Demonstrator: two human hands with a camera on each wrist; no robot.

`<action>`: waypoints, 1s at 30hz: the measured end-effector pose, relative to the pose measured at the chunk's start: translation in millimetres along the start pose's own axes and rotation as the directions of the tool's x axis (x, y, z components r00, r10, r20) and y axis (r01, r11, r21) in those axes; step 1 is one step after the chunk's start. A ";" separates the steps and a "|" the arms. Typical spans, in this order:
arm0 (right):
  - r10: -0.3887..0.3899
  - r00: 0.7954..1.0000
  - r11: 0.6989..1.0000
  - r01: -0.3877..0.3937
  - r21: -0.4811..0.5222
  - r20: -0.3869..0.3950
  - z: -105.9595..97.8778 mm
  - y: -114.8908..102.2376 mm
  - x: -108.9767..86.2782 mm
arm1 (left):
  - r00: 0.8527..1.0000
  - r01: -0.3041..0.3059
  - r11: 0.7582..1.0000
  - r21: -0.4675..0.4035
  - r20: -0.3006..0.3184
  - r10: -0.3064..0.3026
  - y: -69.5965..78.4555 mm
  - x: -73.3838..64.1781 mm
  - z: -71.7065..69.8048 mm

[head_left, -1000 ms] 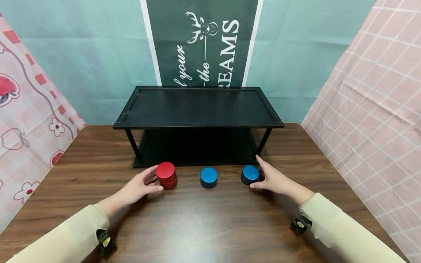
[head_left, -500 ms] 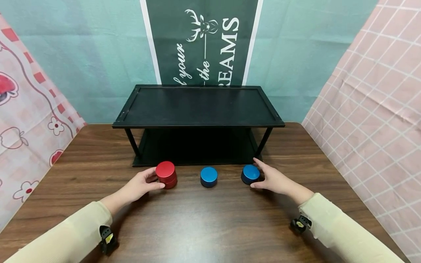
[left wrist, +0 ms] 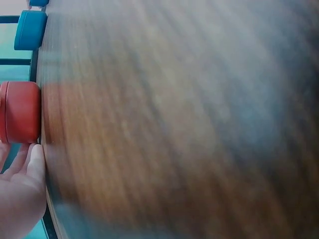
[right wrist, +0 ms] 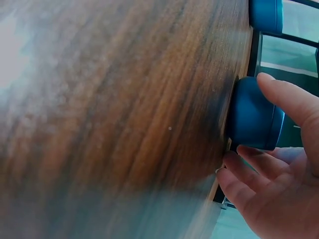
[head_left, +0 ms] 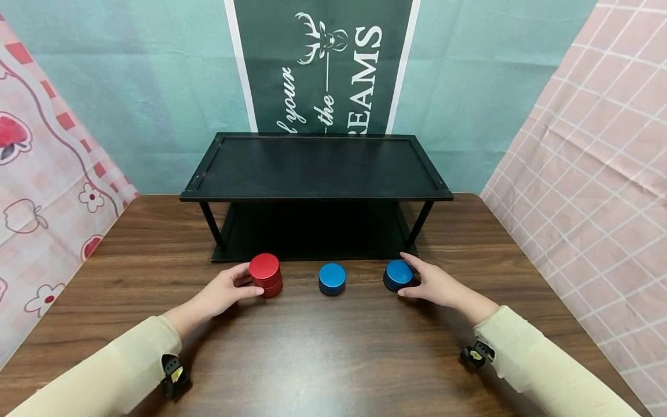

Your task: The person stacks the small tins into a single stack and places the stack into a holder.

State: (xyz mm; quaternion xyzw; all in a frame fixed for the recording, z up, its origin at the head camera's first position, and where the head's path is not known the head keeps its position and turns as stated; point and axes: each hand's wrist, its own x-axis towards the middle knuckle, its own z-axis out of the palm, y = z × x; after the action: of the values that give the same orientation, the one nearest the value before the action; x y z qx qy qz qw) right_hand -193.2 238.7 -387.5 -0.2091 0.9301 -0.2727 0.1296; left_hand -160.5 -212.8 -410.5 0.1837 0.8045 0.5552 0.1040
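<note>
My left hand [head_left: 221, 293] grips the left side of a red round tin [head_left: 264, 269] with a seam round its middle. Its thumb lies at the tin's front and the fingers go behind it; in the left wrist view the thumb touches the red tin [left wrist: 22, 112] low down. My right hand [head_left: 435, 284] has thumb and index finger round the right blue tin [head_left: 398, 273]. In the right wrist view the thumb lies along that blue tin [right wrist: 254, 114], and the lower fingers stand slightly apart from it. Between the hands sits another blue tin [head_left: 332, 278].
Directly behind the tins stands a black two-tier shelf [head_left: 318, 168], its lower board [head_left: 312, 246] close to them. Wood-grain table [head_left: 333, 353] spreads in front. Patterned cloths hang left [head_left: 47, 214] and right [head_left: 589, 174], with a teal cloth [head_left: 172, 116] at the back.
My left thumb has slid forward and right onto the red tin's front. The right index finger has drawn in closer behind the right blue tin. The tins keep their places.
</note>
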 end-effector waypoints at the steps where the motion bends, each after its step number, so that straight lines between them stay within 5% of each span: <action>1: 0.000 1.000 1.000 0.000 -0.002 0.000 0.0 0.2 0.2 | 1.000 -0.018 1.000 0.016 -0.004 0.018 -0.7 0.1 0.3; 30: -0.034 0.994 0.992 0.047 0.121 -0.105 7.0 4.9 4.0 | 0.999 0.038 0.999 -0.030 -0.008 -0.039 -12.0 1.9 -0.7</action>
State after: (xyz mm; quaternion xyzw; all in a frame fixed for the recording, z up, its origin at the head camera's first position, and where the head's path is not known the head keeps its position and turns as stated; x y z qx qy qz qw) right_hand -195.8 237.4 -396.4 -0.2052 0.9126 -0.3424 0.0889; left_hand -164.7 -216.4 -421.4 0.1641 0.7999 0.5659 0.1138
